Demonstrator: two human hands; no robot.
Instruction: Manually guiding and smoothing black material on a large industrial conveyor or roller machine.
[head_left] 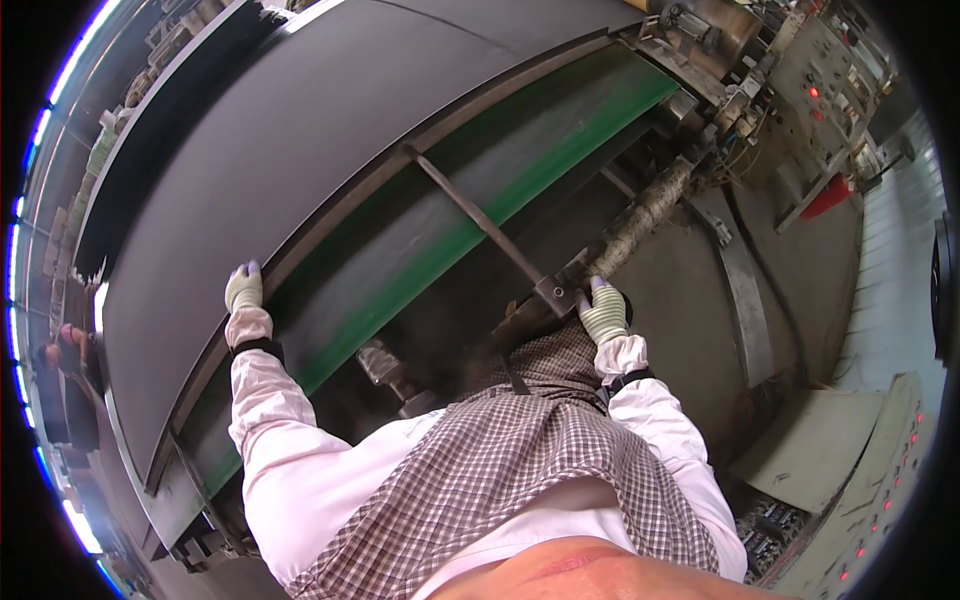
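**Two gloved hands on the edge of a wide black sheet**

Checked fabric, an apron [520,450] worn over pale pink sleeves, fills the lower middle of the view, nearest the camera. Two forearms reach up and away from it.

One left hand [243,288], in a light knit glove, lies at the near edge of the black sheet [300,150]; its fingers curl over that edge, a closed grip on the sheet's rim. One right hand [603,312], in a striped knit glove, sits at the lower end of a rough, mottled roller [645,215], just beside a small metal bracket [555,292]. Its fingers bend around the roller's end, though whether the grip is tight I cannot tell.

From the bracket, one narrow metal bar [470,210] runs diagonally up-left across one green belt [540,150], reaching the sheet's edge. The black sheet lies beyond the belt, broad and smooth, spanning the upper left.

Farther right stands one grey control cabinet [835,95] with red lights, and one red object [828,197] below it. Another panel [880,490] with small red lamps sits lower right.
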